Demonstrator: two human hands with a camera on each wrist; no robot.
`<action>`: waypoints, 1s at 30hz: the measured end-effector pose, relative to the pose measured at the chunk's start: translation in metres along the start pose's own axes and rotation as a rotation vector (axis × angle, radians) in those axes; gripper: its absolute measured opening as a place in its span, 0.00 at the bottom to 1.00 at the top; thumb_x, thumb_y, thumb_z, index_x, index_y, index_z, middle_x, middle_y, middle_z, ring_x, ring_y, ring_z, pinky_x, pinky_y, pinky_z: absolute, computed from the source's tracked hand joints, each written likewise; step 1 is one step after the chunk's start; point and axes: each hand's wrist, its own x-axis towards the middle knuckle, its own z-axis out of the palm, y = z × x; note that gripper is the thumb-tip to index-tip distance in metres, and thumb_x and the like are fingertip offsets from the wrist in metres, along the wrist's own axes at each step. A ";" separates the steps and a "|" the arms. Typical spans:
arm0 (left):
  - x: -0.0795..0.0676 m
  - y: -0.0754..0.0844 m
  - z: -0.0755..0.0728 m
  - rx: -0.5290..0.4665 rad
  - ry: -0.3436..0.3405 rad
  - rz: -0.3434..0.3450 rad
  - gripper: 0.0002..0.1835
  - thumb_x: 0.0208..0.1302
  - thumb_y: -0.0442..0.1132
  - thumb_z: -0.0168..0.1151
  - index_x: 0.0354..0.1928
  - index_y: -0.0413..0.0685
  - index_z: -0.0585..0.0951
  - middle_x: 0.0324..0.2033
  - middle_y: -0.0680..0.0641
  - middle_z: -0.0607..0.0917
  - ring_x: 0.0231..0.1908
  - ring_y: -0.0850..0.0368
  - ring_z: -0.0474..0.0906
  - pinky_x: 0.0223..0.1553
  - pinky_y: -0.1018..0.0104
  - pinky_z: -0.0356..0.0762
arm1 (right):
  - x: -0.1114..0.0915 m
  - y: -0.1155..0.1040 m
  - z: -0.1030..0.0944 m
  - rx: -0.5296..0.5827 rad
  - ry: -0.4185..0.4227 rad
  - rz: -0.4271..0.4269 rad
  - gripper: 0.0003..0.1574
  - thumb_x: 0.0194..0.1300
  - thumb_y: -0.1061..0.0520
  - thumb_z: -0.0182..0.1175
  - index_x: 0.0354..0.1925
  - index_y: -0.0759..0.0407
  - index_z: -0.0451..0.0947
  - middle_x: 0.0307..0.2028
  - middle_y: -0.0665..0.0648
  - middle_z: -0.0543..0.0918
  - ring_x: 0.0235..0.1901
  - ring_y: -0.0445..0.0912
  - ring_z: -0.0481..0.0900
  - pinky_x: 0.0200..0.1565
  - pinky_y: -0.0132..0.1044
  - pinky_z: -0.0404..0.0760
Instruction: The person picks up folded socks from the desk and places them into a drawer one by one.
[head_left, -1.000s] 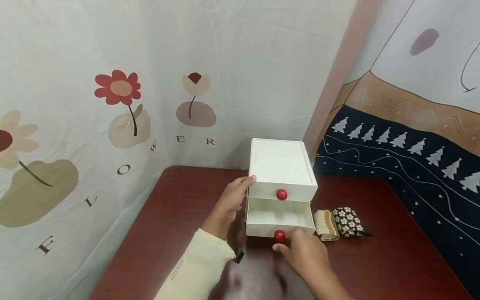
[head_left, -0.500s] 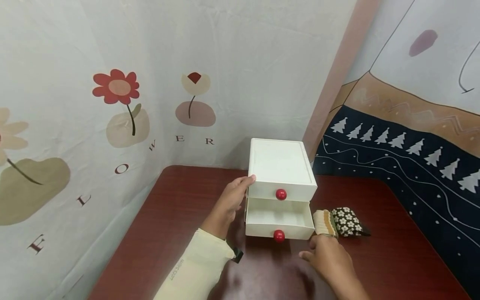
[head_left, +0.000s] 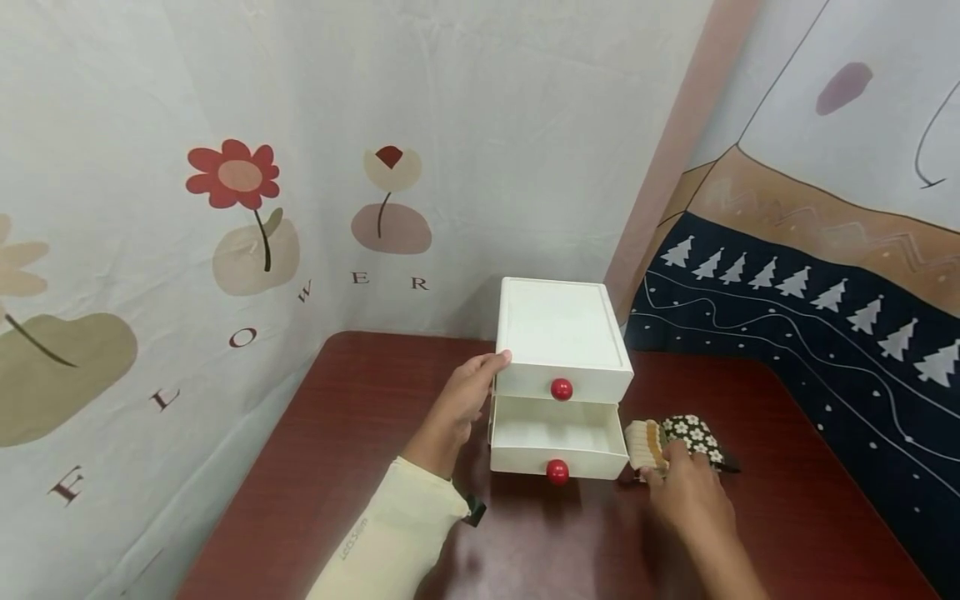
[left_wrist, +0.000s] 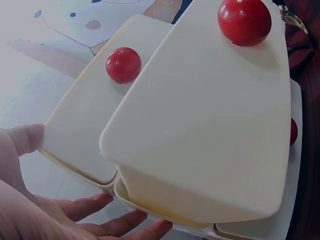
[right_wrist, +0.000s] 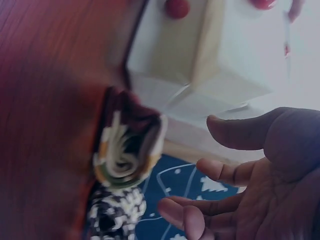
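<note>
A white two-drawer cabinet (head_left: 566, 325) with red knobs stands on the table; its upper drawer is closed and the lower drawer (head_left: 521, 461) is pulled out, with nothing visible inside. My left hand (head_left: 463, 404) rests against the cabinet's left side, thumb at the top front corner and extended fingers along the side panel. To the cabinet's right lies a rolled bundle of striped knit cloth (head_left: 643, 443) in cream, mustard and green. Beside it is a black cloth bundle with white flowers (head_left: 688, 432). My right hand (head_left: 693, 496) hovers by both bundles, fingers apart from them in the right wrist view.
The dark red-brown table (head_left: 375, 408) runs back to a white flower-printed curtain (head_left: 480, 150). A dark blue fabric with white trees (head_left: 787, 308) hangs along the right side.
My right hand has let go of the lower drawer's red knob and moved right to the cloth bundles. The left hand and the cabinet hold their place.
</note>
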 end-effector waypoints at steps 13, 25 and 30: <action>0.000 -0.002 -0.001 -0.001 -0.006 0.007 0.37 0.77 0.63 0.61 0.76 0.46 0.74 0.74 0.37 0.78 0.75 0.33 0.71 0.73 0.17 0.57 | 0.063 0.046 0.052 0.056 -0.051 -0.070 0.29 0.81 0.52 0.58 0.70 0.66 0.68 0.59 0.81 0.83 0.57 0.77 0.82 0.52 0.69 0.81; 0.000 -0.001 -0.002 0.006 -0.001 0.010 0.37 0.77 0.63 0.61 0.76 0.46 0.74 0.72 0.38 0.79 0.70 0.37 0.73 0.74 0.17 0.56 | 0.087 0.054 0.078 0.079 -0.052 -0.072 0.30 0.70 0.51 0.64 0.66 0.56 0.69 0.56 0.77 0.84 0.51 0.69 0.82 0.42 0.58 0.79; 0.000 -0.001 -0.002 0.007 -0.007 0.015 0.36 0.78 0.62 0.61 0.76 0.46 0.74 0.71 0.38 0.80 0.70 0.37 0.73 0.74 0.16 0.55 | 0.086 0.047 0.073 0.123 -0.084 -0.064 0.27 0.71 0.53 0.65 0.65 0.53 0.72 0.57 0.79 0.76 0.52 0.68 0.78 0.41 0.57 0.81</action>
